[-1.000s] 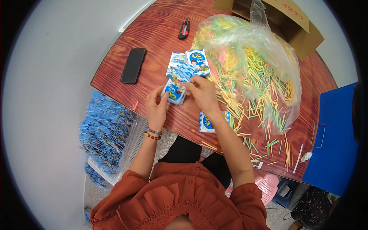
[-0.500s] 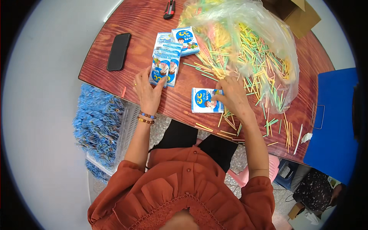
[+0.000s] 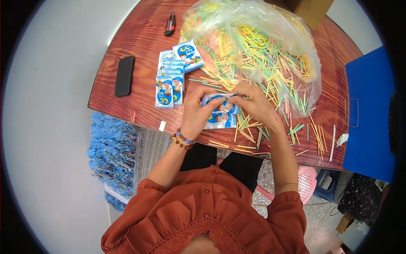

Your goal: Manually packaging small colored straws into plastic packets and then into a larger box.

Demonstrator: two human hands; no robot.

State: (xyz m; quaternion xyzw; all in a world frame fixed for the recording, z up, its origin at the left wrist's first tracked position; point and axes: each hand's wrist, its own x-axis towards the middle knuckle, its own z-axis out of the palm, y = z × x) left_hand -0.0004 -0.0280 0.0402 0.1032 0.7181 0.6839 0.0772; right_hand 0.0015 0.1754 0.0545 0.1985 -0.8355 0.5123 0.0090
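Both hands meet over the table near its front edge. My left hand (image 3: pixel 196 112) is closed, thumb and fingers pinching the upper edge of a blue and white packet (image 3: pixel 220 106). My right hand (image 3: pixel 256 103) pinches the same edge from the other side, fingertips close to the left ones. Whether the packet is open there is hidden by the fingers. Under it lies a second blue and white packet (image 3: pixel 222 122), flat on the table. To the left of my hands sit several overlapping packets (image 3: pixel 165 94), with another small pile of packets (image 3: pixel 189 55) touching them at the back.
A clear plastic bag (image 3: pixel 237 15) spills thin coloured sticks (image 3: pixel 270 63) behind and right of my hands. A phone (image 3: pixel 124 76) and a box cutter (image 3: pixel 169 25) lie left. Right stand a blue box (image 3: pixel 368 118) and crumpled tissue (image 3: pixel 341 140). Blue packets (image 3: pixel 112 148) fill a basket below the table.
My left hand has left the overlapping packets and moved right to join my right hand. A packet is now held between both, above the one on the table.
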